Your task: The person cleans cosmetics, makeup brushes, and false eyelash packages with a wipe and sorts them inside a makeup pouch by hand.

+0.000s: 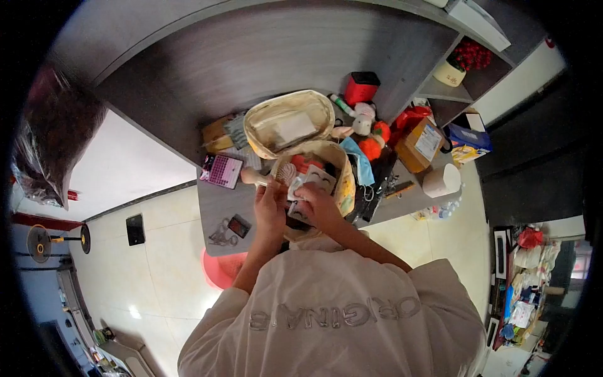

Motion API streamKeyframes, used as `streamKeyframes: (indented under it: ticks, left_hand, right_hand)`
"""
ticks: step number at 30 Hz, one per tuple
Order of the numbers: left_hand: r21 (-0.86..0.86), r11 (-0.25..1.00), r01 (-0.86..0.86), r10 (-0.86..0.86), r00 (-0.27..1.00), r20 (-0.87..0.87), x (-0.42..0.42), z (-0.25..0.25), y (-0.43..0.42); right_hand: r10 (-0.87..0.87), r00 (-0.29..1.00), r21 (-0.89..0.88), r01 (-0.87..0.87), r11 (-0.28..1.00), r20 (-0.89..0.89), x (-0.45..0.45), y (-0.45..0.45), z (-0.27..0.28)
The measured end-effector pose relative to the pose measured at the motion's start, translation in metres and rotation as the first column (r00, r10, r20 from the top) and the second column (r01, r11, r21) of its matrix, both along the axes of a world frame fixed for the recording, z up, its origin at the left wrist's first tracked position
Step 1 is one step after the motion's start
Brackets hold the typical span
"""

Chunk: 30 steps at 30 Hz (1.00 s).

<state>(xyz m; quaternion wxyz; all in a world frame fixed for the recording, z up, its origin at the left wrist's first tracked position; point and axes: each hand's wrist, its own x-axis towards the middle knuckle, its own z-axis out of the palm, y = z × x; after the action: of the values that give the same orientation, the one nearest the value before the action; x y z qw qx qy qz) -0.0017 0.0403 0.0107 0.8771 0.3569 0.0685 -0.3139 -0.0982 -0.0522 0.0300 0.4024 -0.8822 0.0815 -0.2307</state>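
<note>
An open, cream-coloured zip case (347, 195) stands on the desk in front of me, its lid (256, 112) folded back. Just over its left rim, my left hand (269, 206) is closed around what looks like a makeup brush (250, 176), the pale fluffy head pointing left. My right hand (318, 206) is over the case, its fingers pinched on a small white piece (295, 186) that resembles a wipe. Beside those fingers, a white packet with dark curved marks (321, 178) lies in the case. A round ridged pink item (286, 173) and red things sit there too.
Left of the case lie a pink palette (222, 171) and a small dark compact (239, 226). To its right are a blue mask (359, 161), an orange plush (370, 148), a cardboard box (419, 146) and a white paper roll (441, 181). A pink stool (217, 269) stands below the desk.
</note>
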Motion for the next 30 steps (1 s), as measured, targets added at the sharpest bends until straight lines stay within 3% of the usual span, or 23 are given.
streamKeyframes:
  ticks: [1,3,6,9,11,14,17,20,24,26,29,30]
  left_hand:
    - [0.035,0.999,0.003,-0.002,1.0,-0.016,0.0,0.004,0.0]
    - [-0.023,0.994,0.104,-0.1,0.987,0.129,0.002,0.004,0.003]
    - [-0.007,0.994,0.113,-0.11,0.977,0.182,0.001,0.006,0.001]
    - [-0.021,0.996,0.09,-0.085,0.98,0.178,0.003,0.002,-0.001]
    - [-0.014,0.997,0.082,-0.078,0.981,0.18,0.005,-0.001,0.001]
    - [-0.094,0.996,0.012,-0.005,0.997,0.073,0.018,-0.025,0.007]
    - [-0.089,0.996,-0.032,0.031,0.999,-0.011,0.02,-0.011,0.01]
    - [-0.192,0.981,0.037,-0.059,0.992,-0.112,0.024,-0.039,0.012]
    - [-0.165,0.979,0.12,-0.107,0.991,0.085,0.014,-0.016,0.008]
    - [-0.017,0.982,0.186,-0.172,0.938,0.302,0.006,-0.009,0.007]
    - [0.191,0.979,0.071,-0.136,0.927,0.349,-0.013,-0.006,-0.01]
    - [0.152,0.983,0.105,-0.149,0.937,0.315,-0.011,-0.005,-0.011]
  right_hand:
    - [-0.043,0.998,0.132,0.05,0.99,-0.054,-0.001,-0.001,-0.001]
    - [-0.112,0.977,0.374,0.174,0.911,-0.182,-0.005,-0.001,0.001]
    - [-0.022,0.996,0.819,0.087,0.568,-0.09,-0.003,-0.006,-0.006]
    - [0.017,0.997,0.79,0.049,0.611,-0.074,-0.003,-0.008,-0.011]
    - [0.007,0.999,0.85,0.039,0.526,-0.05,-0.005,-0.005,-0.012]
    - [0.011,1.0,0.886,0.02,0.463,-0.028,-0.007,-0.002,-0.019]
    - [-0.004,1.0,0.9,0.014,0.436,-0.014,-0.008,-0.002,-0.021]
    - [0.011,0.999,0.895,-0.041,0.444,0.04,-0.009,0.0,-0.02]
    - [0.041,0.999,0.808,-0.025,0.589,0.0,-0.012,-0.006,-0.019]
    - [0.02,0.999,0.739,-0.034,0.673,0.028,-0.008,-0.008,-0.031]
    - [-0.056,0.998,0.632,0.068,0.772,-0.04,-0.008,-0.008,-0.03]
    - [-0.092,0.993,0.593,0.121,0.796,-0.079,-0.008,-0.007,-0.025]
